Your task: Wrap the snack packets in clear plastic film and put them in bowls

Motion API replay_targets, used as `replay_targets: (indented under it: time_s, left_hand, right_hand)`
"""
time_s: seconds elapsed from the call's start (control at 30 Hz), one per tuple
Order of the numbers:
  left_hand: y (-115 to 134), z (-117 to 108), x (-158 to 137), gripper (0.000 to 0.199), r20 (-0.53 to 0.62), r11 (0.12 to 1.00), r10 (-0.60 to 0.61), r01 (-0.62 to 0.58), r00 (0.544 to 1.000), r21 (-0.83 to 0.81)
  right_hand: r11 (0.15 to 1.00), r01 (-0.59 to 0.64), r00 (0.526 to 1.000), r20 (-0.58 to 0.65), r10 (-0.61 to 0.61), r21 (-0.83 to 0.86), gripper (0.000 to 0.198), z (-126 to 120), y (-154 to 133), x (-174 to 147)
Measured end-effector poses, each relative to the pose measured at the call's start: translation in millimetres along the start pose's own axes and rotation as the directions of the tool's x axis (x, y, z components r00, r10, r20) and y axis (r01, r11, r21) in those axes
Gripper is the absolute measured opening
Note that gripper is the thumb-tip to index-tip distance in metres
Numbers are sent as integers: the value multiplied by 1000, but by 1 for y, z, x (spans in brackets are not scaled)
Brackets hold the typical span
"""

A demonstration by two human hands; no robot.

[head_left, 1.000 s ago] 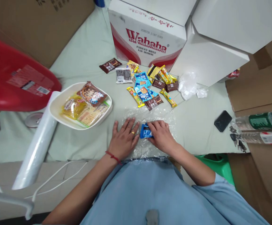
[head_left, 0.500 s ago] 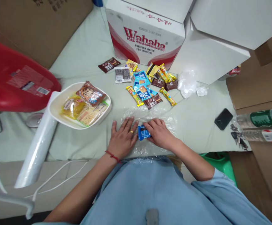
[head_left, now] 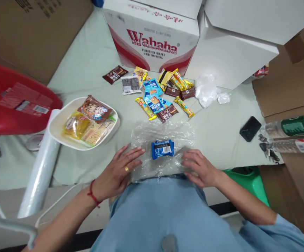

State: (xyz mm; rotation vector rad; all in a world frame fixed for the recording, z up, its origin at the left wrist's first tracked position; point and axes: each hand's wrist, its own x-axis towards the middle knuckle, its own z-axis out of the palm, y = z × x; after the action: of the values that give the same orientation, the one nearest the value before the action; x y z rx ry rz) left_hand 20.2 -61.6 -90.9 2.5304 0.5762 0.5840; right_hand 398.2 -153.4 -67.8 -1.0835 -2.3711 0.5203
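Note:
A blue snack packet (head_left: 162, 149) lies on a sheet of clear plastic film (head_left: 164, 131) at the table's front edge. It looks stacked on another blue packet, partly hidden beneath. My left hand (head_left: 119, 171), wearing a ring and a red string bracelet, is at the film's left edge with fingers apart. At the film's right edge is my right hand (head_left: 200, 168), fingers apart and slightly bent. Neither hand touches the blue packet. Whether the fingertips touch the film I cannot tell for certain.
Several wrapped snacks (head_left: 154, 101) lie behind the film, before a Wahaha box (head_left: 152, 42). A white bowl (head_left: 89, 145) holding packaged snacks and a plastic roll (head_left: 40, 175) stand left. Crumpled plastic (head_left: 206, 91), a black phone (head_left: 250, 128), keys (head_left: 268, 148) and bottles (head_left: 295, 126) are right.
Both hands have let go of the blue packet and moved apart, toward the film's left and right edges. The packet now lies uncovered on the film. The view has shifted slightly.

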Motion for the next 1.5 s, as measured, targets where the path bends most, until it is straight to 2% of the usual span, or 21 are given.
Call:
replay_targets:
  time_s: [0.1,0.17,0.23,0.27,0.33,0.43,0.5,0.57,0.63,0.67,0.73,0.8,0.87,1.0,1.1,1.17,1.27,1.4,1.5]
  left_hand:
    - [1,4,-13,55,103,1000,-13,15,995,-24]
    - [-2,13,-15,41,80,999,-50,51,996,-8]
    - [-6,20,-12,22,15,995,-101,102,995,-20]
    - [-9,21,-9,15,-15,990,-133,132,991,-41]
    - [-14,21,0,15,-54,976,-199,193,978,-104]
    - [-19,15,16,18,-96,940,-298,273,950,-206]
    - [-21,12,26,22,-129,911,-354,311,926,-270]
    - [-21,13,34,28,-171,884,-410,344,896,-315]
    - [-20,18,41,34,-218,863,-464,383,858,-328]
    - [-20,21,43,36,-241,854,-492,411,836,-319]
    - [-20,26,46,38,-271,834,-545,480,793,-273]
    - [-20,29,47,39,-279,813,-582,540,764,-217]
    - [-19,29,47,40,-270,803,-595,558,757,-207]
    - [-15,28,43,49,-240,822,-561,499,792,-276]
    - [-8,30,41,35,-272,856,-514,470,813,-213]
    - [-4,32,40,25,-311,855,-519,481,796,-193]
    - [-1,33,37,23,-367,810,-586,527,723,-256]
    - [-6,35,35,29,-337,664,-748,660,572,-353]
    - [-14,38,40,29,-337,606,-789,741,514,-289]
  right_hand:
    - [994,-12,996,91,22,-111,31,8,-3,-36]
    - [982,-35,997,57,46,-186,23,19,-1,-44]
    - [985,-44,999,15,47,-169,16,26,2,-40]
    - [992,-44,999,7,45,-121,14,26,4,-36]
    - [998,-57,998,-8,58,36,12,21,9,-24]
    - [932,-187,977,-44,211,311,15,4,15,-9]
    - [829,-358,915,-17,403,430,26,-6,20,-2]
    - [700,-530,809,39,587,479,41,-10,27,4]
    - [600,-644,705,65,706,475,51,-10,35,9]
    - [577,-676,670,55,741,459,55,-9,39,12]
    - [582,-714,633,2,774,389,57,-8,45,16]
    - [609,-741,623,-49,781,284,54,-7,50,20]
    - [623,-755,624,-70,778,204,51,-8,53,23]
    - [625,-758,625,-68,778,189,47,-10,52,28]
    - [634,-742,640,-52,767,217,43,-13,51,29]
    - [658,-709,671,-46,740,253,39,-16,51,29]
    - [661,-667,699,-21,715,344,36,-23,51,29]
    - [567,-665,681,82,728,486,37,-24,56,30]
    - [565,-680,672,90,735,468,33,-17,63,31]
